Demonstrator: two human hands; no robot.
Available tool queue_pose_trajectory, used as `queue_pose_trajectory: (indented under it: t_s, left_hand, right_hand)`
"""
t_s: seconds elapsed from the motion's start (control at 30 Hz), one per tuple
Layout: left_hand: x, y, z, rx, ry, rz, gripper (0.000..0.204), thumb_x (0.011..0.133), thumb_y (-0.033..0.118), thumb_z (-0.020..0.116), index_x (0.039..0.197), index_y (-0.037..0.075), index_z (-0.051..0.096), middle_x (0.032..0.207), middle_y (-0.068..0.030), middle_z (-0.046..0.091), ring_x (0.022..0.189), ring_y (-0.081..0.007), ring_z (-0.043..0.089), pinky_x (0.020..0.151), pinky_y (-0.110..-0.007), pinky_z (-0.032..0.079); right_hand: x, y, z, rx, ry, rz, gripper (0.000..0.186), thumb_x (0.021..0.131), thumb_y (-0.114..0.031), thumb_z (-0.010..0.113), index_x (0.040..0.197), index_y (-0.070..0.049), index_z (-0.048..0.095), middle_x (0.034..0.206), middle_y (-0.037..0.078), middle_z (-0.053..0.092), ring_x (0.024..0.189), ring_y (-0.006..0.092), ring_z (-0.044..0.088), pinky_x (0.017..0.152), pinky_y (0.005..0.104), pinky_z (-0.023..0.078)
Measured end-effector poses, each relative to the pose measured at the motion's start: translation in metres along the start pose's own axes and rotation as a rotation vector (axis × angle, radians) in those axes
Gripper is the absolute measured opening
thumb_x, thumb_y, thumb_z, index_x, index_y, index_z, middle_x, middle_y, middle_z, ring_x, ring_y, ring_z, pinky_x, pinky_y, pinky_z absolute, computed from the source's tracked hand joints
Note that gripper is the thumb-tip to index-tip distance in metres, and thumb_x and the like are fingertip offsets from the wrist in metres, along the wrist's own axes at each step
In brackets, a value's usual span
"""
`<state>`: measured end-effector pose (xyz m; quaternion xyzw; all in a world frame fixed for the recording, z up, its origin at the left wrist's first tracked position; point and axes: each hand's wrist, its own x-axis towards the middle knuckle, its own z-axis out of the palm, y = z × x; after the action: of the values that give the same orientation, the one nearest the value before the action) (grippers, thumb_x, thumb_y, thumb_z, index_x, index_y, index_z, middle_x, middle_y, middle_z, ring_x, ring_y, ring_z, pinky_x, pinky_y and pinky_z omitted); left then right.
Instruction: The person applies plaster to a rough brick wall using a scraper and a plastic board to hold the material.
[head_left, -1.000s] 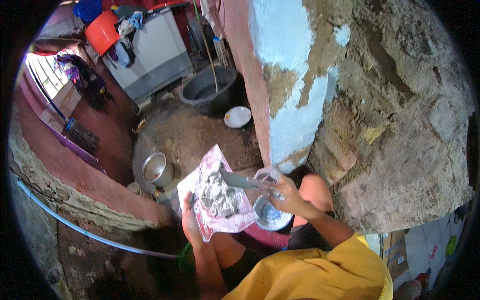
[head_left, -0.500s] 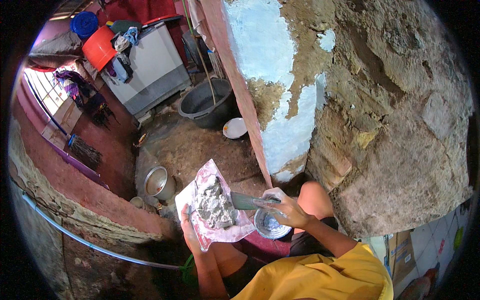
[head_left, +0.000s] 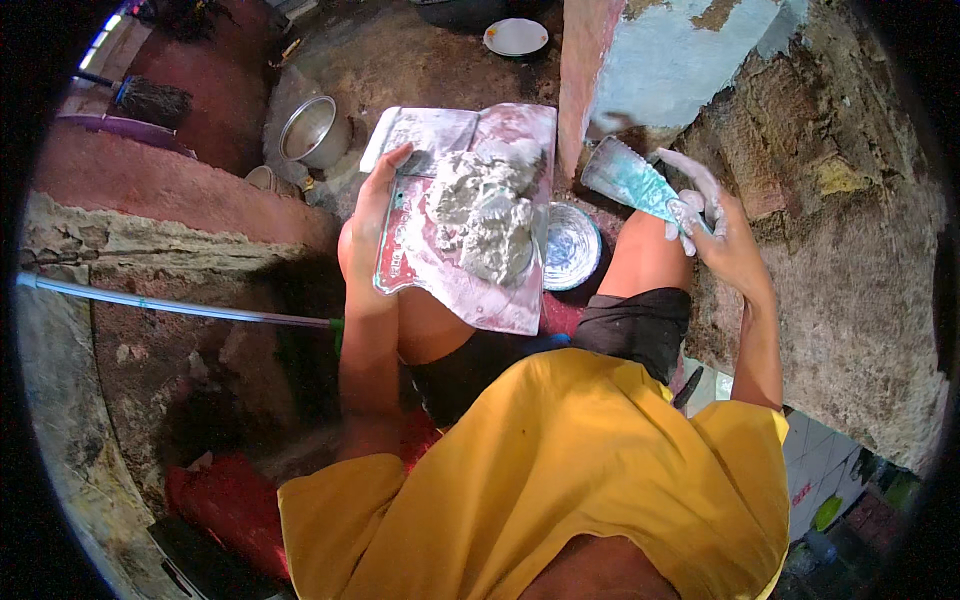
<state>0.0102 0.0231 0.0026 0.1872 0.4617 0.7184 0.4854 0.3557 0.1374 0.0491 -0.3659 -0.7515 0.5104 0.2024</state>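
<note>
My left hand (head_left: 376,200) grips the left edge of a flat, pinkish-white board (head_left: 505,306) smeared with white. A lumpy heap of wet grey-white plaster (head_left: 485,215) lies on the board. Off to the right, my right hand (head_left: 722,225), its fingers coated white, pinches a putty knife (head_left: 625,178) with a wide, greenish, plaster-smeared blade. The blade points up and left, apart from the board and near the foot of the wall. Between board and right knee, partly covered by the board, is a round bowl (head_left: 574,246) with white residue inside.
On the right rises a rough wall (head_left: 800,220) with a patch of pale blue paint (head_left: 670,65). A metal pot (head_left: 313,133) and a white plate (head_left: 515,37) stand on the floor ahead. To the left are a low broken wall (head_left: 180,210) and a pale blue hose (head_left: 180,304).
The putty knife has left the plaster heap and moved right, beyond the bowl, in my right hand. My view has tilted downward; the left hand still holds the board.
</note>
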Motion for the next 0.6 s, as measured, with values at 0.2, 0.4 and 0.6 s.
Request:
queue_pose_trajectory:
  t_s: [0.2, 0.4, 0.6]
  left_hand:
    - [-0.012, 0.006, 0.013, 0.096, 0.003, 0.022, 0.04, 0.095, 0.026, 0.05, 0.119, -0.006, 0.054, 0.12, -0.0127, 0.056, 0.107, -0.0177, 0.054, 0.097, -0.029, 0.039]
    - [-0.011, 0.011, 0.018, 0.233, -0.06, 0.017, 0.039, 0.096, 0.025, 0.049, 0.119, -0.007, 0.054, 0.119, -0.0125, 0.057, 0.108, -0.0177, 0.054, 0.097, -0.028, 0.038]
    - [-0.013, 0.017, 0.027, 0.284, -0.054, -0.029, 0.04, 0.097, 0.025, 0.047, 0.12, -0.007, 0.053, 0.12, -0.0127, 0.056, 0.109, -0.0175, 0.053, 0.099, -0.029, 0.037]
  right_hand:
    - [0.001, -0.014, 0.013, -0.02, -0.035, -0.211, 0.04, 0.081, 0.006, 0.054, 0.12, -0.001, 0.054, 0.107, 0.007, 0.06, 0.089, 0.0131, 0.06, 0.082, 0.0272, 0.046]
    - [0.009, -0.026, 0.011, -0.254, -0.019, -0.354, 0.033, 0.08, 0.003, 0.059, 0.113, 0.0, 0.059, 0.106, 0.01, 0.065, 0.078, 0.0137, 0.06, 0.074, 0.0273, 0.047]
    - [0.013, -0.026, 0.009, -0.226, -0.072, -0.237, 0.033, 0.079, 0.006, 0.059, 0.111, 0.001, 0.059, 0.103, 0.009, 0.064, 0.073, 0.0119, 0.059, 0.07, 0.0267, 0.048]
